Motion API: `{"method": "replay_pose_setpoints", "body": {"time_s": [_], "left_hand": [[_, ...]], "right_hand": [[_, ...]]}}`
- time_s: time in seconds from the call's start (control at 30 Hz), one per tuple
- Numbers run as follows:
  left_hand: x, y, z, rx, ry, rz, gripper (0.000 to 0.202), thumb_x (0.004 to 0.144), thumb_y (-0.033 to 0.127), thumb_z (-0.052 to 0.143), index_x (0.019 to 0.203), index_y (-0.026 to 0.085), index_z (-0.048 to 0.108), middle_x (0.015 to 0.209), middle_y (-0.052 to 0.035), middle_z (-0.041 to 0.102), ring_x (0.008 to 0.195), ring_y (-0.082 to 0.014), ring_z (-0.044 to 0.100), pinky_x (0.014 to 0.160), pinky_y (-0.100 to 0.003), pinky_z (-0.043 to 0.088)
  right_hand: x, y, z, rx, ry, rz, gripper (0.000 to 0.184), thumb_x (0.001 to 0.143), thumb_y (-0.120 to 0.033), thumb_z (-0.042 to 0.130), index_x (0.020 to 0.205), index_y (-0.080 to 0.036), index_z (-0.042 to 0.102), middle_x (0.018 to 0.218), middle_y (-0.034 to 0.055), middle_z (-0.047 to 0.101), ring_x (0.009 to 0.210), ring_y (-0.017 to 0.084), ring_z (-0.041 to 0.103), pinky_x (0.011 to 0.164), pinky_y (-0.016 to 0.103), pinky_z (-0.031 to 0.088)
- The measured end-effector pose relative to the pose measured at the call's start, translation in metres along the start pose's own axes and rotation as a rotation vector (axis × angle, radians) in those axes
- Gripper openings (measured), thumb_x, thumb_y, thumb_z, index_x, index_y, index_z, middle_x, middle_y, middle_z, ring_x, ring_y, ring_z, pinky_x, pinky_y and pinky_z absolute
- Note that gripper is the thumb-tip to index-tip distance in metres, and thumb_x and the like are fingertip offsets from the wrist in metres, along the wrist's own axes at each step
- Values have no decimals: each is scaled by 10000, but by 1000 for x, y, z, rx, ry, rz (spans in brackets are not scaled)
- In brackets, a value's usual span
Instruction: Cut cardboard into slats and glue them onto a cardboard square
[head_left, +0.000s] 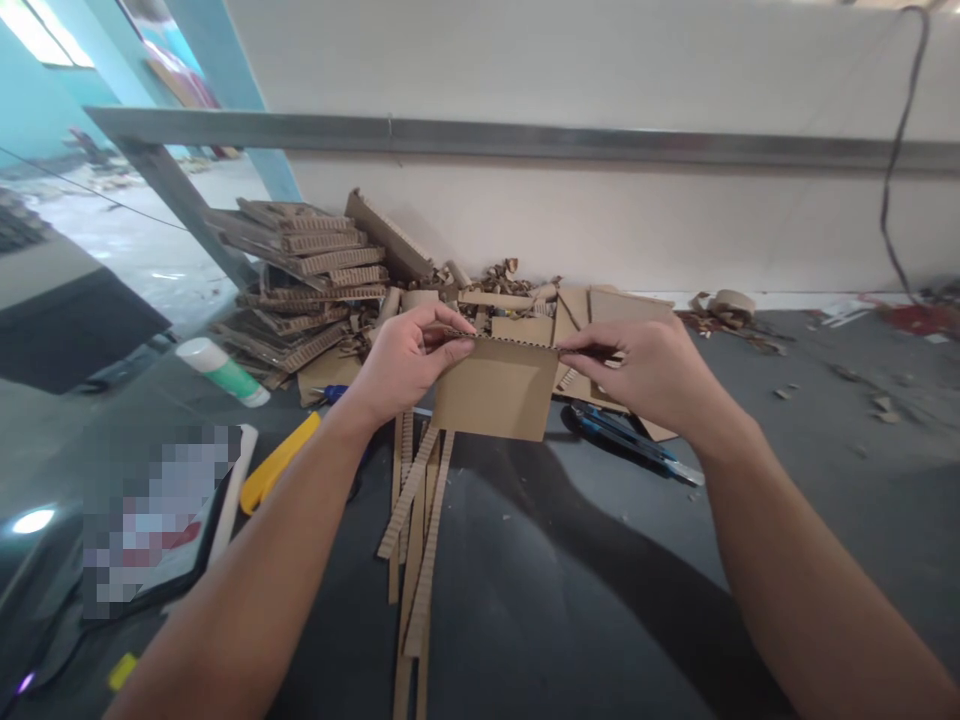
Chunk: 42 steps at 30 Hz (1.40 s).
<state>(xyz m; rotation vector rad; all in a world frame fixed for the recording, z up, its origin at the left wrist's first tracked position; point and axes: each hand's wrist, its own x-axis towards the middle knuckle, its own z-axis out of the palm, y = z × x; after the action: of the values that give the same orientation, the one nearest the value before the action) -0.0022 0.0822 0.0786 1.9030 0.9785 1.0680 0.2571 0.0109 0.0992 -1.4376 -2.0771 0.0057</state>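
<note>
A rectangular piece of corrugated cardboard (495, 392) is held upright above the dark table. My left hand (405, 360) pinches its upper left corner, fingers closed on the top edge. My right hand (652, 372) pinches the upper right corner, where a thin dark strip runs along the top edge. Several long cardboard strips (420, 530) lie on the table just below the piece.
A stack of corrugated cardboard sheets (300, 290) and scraps sit against the wall. A green and white glue bottle (221, 372), a yellow cutter (279, 462), a blue cutter (630, 440) and a tape roll (731, 303) lie around. A device (150, 520) lies at left.
</note>
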Motion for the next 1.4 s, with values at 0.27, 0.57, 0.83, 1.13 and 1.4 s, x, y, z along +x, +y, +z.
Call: {"method": "replay_pose_setpoints", "body": {"time_s": [0.27, 0.57, 0.83, 1.13, 1.4], "left_hand": [[0, -3, -1, -14, -2, -12, 226, 784, 368, 748, 885, 190, 652, 857, -37, 702, 828, -188, 675, 678, -268, 529], [1, -3, -2, -8, -20, -20, 198, 786, 336, 747, 870, 185, 650, 856, -36, 696, 828, -178, 668, 677, -256, 522], [-2, -17, 9, -139, -176, -249, 307, 777, 431, 750, 931, 194, 631, 799, -41, 696, 771, -194, 682, 641, -284, 538], [-14, 27, 17, 423, -294, 37, 285, 924, 425, 568, 1134, 264, 676, 1196, -64, 699, 1124, -291, 628, 984, -407, 466], [-15, 33, 19, 163, -542, -19, 250, 922, 358, 543, 869, 227, 749, 848, -38, 757, 799, -215, 702, 725, -304, 535]], "right_hand": [[0, -1, -6, 115, -86, 86, 170, 879, -295, 655, 967, -242, 790, 886, 23, 788, 773, 198, 722, 668, 307, 553], [1, 1, -7, 284, -145, 184, 202, 871, -366, 672, 939, -217, 790, 777, 37, 762, 657, 172, 679, 571, 294, 520], [1, 7, -11, -65, -181, -42, 206, 943, -292, 564, 971, -239, 761, 845, 22, 774, 695, 169, 680, 642, 301, 485], [0, -10, 2, -129, -251, -231, 175, 953, -208, 554, 975, -196, 727, 848, 45, 758, 731, 174, 670, 630, 277, 427], [-4, -33, 3, -98, -254, -354, 247, 985, -228, 508, 921, -227, 746, 842, 43, 744, 718, 163, 667, 632, 271, 452]]}}
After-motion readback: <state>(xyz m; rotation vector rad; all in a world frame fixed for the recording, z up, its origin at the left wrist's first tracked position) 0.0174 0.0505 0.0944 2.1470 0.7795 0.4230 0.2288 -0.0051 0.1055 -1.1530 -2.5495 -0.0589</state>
